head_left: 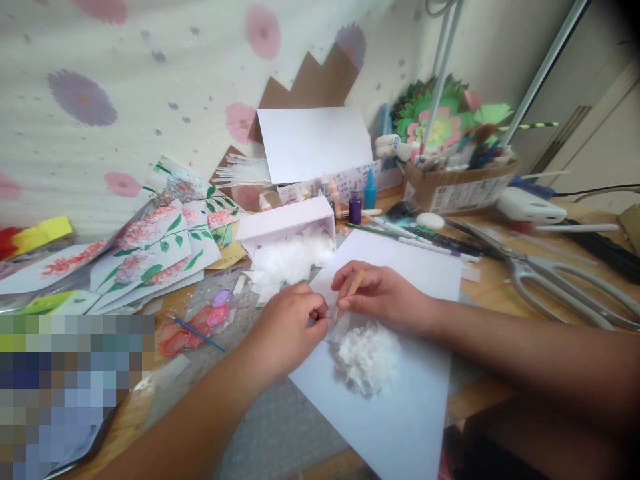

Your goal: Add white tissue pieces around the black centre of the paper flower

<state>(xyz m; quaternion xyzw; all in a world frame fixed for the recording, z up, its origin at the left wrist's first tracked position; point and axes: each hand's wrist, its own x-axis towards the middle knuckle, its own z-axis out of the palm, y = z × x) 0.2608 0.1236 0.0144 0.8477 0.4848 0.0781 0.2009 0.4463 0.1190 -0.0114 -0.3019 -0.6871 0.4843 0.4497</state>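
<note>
My left hand (295, 327) is closed, thumb and fingertips pinched at the edge of a small translucent white paper piece (341, 328). My right hand (383, 297) grips a short light-brown wooden stick (355, 283), its lower end meeting the paper piece at my left fingertips. Just below both hands, a ruffled white paper flower (369, 360) rests on a white sheet (415, 417). Beyond my left hand, a white open box (287, 223) lies on its side, with many loose white paper pieces (285, 260) spilling from its mouth.
Large scissors (537, 267) lie on the right. Behind them stands a cardboard box (457, 183) of tools. Small bottles (355, 205) are at the back. Flower pictures (155, 250) and a thin brush (200, 335) lie left, near a pixelated screen (65, 400). A cutting mat (280, 430) covers the front.
</note>
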